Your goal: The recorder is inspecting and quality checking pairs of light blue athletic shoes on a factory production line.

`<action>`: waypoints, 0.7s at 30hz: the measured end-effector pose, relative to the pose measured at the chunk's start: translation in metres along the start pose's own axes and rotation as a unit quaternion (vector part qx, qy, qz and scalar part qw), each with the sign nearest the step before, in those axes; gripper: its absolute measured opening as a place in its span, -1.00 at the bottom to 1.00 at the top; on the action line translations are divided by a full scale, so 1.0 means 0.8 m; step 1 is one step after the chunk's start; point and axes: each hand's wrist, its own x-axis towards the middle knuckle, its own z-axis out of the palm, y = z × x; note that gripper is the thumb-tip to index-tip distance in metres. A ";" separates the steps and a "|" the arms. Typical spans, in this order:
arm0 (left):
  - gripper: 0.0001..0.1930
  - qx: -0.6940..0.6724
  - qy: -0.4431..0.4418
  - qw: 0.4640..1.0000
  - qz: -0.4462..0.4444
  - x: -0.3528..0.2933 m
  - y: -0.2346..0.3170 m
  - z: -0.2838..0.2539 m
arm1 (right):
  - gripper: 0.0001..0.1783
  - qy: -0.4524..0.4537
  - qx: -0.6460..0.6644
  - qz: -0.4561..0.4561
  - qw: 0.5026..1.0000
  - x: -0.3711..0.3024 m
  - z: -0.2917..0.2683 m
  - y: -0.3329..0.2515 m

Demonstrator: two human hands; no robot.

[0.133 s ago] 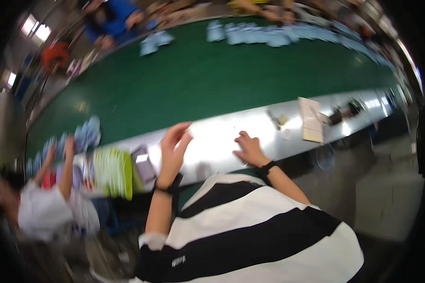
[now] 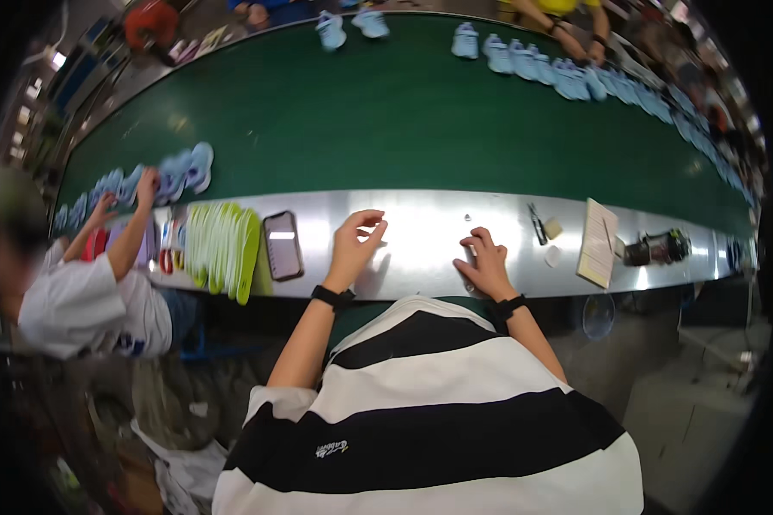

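My left hand (image 2: pixel 356 248) is over the bare metal ledge, thumb and forefinger tips brought together in a pinch. Whatever may be between them is too small to make out. To its right, my right hand (image 2: pixel 487 264) hovers low over the same metal ledge (image 2: pixel 421 249), palm down, fingers bent but apart, holding nothing visible. A tiny pale piece (image 2: pixel 467 217) lies just beyond the right fingertips. Black bands circle both wrists. Left of my left hand lies a phone (image 2: pixel 283 245), beside a row of white and lime-green shoe insoles (image 2: pixel 223 247).
Beyond the ledge stretches a green conveyor belt (image 2: pixel 318 129), with light-blue shoes (image 2: pixel 524 62) along its far edge. A co-worker's hands (image 2: pixel 144 184) touch more shoes at left. Rightward lie a pen (image 2: pixel 537 225), an open notebook (image 2: pixel 597 244) and a dark object (image 2: pixel 657 249).
The view has levelled and sharpened, shifting the scene within it. Both hands stay over the ledge in much the same poses.
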 end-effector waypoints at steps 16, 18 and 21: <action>-0.82 0.228 0.048 0.964 0.130 -0.070 -0.086 0.028 | -0.14 -0.099 -0.050 0.010 0.994 0.000 0.013 0.005; -0.81 0.235 0.049 0.961 0.137 -0.057 -0.076 0.022 | -0.14 -0.092 -0.050 0.010 0.994 -0.002 0.006 0.003; -0.76 0.105 0.051 0.993 -0.027 -0.009 -0.066 -0.003 | -0.13 -0.093 -0.053 0.009 0.994 -0.001 0.006 0.003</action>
